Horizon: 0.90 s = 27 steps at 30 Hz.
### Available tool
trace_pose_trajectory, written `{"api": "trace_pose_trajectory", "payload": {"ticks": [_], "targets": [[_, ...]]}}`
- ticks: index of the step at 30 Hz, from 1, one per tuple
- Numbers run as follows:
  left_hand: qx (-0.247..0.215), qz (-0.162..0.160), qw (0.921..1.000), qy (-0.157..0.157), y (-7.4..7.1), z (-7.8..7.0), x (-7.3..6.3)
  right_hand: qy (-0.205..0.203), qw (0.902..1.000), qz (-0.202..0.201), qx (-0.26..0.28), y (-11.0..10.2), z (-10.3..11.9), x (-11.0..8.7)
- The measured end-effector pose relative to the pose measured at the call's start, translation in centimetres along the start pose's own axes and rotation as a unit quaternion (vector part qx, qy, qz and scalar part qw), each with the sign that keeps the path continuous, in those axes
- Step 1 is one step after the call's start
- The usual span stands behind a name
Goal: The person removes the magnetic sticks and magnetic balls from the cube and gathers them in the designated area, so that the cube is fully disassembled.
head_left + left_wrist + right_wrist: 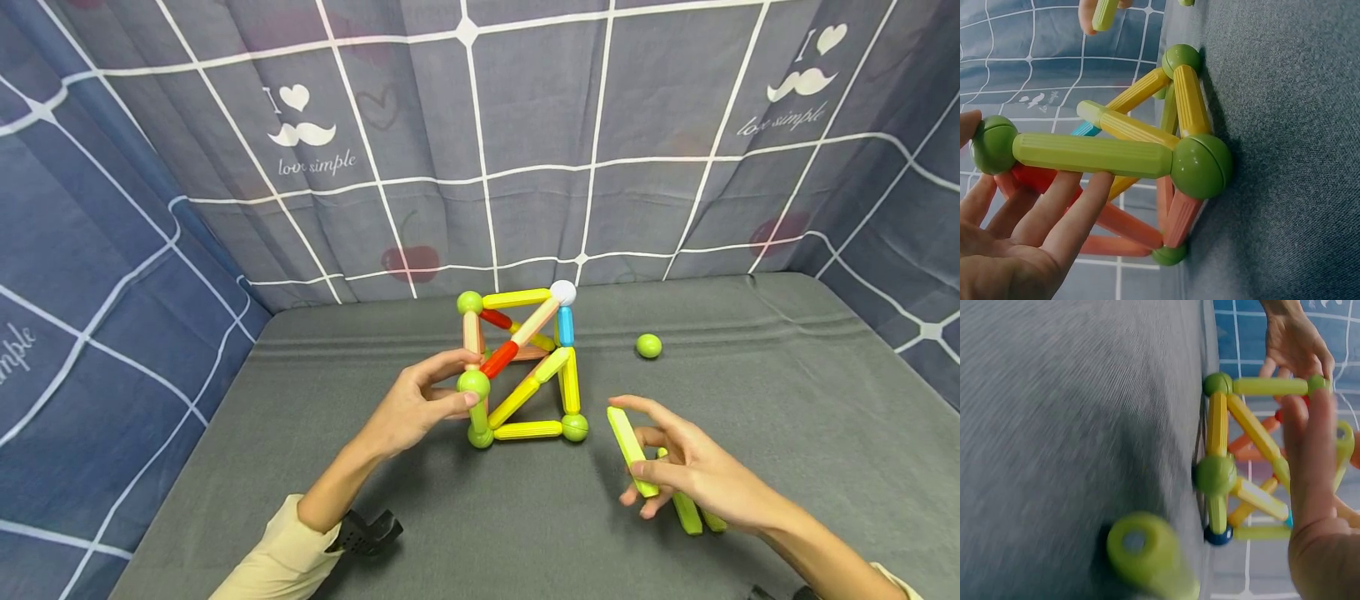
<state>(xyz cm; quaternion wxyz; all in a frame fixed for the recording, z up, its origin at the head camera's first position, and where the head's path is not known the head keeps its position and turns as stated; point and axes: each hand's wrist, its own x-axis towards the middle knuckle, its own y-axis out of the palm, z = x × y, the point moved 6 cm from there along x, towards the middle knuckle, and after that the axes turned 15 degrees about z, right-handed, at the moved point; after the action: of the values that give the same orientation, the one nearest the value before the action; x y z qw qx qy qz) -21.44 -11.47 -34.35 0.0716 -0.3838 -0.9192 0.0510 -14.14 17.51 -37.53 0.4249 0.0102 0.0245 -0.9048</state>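
Note:
A box-shaped frame of magnetic rods and balls stands on the grey cloth, its yellow bottom rod (528,429) facing me. With thumb and fingers, my left hand (412,408) pinches the green ball (473,385) at the frame's upper near-left corner. Below that ball, an upright green rod (1094,155) runs to a lower green ball (1202,166). To the right of the frame, my right hand (697,467) holds a light green magnetic rod (630,446) between thumb and fingers, tilted and apart from the frame. A red rod (498,360) slants from the pinched ball toward a white ball (563,292).
Light green rods (687,514) lie on the grey cloth (525,525) under my right hand. A loose green ball (648,346) rests right of the frame. Behind stands a checked curtain (420,217), with more curtain along both sides.

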Motion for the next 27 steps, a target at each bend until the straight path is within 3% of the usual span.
{"api": "trace_pose_trajectory", "payload": {"ticks": [7, 16, 27], "targets": [[0.000, 0.004, 1.0000, 0.000, 0.0, 0.0, 0.1, 0.009, 0.9931, -0.048, -0.107, -2.3, -0.5, -2.6], [0.003, 0.005, 1.0000, 0.006, 0.0, 0.0, 0.1, 0.074, 0.9783, -0.107, -0.161, -4.6, -2.4, -6.0], [0.000, 0.006, 1.0000, 0.003, -0.1, 0.0, 0.1, 0.053, 0.9760, -0.077, -0.197, -5.3, -4.0, -7.3]]}}
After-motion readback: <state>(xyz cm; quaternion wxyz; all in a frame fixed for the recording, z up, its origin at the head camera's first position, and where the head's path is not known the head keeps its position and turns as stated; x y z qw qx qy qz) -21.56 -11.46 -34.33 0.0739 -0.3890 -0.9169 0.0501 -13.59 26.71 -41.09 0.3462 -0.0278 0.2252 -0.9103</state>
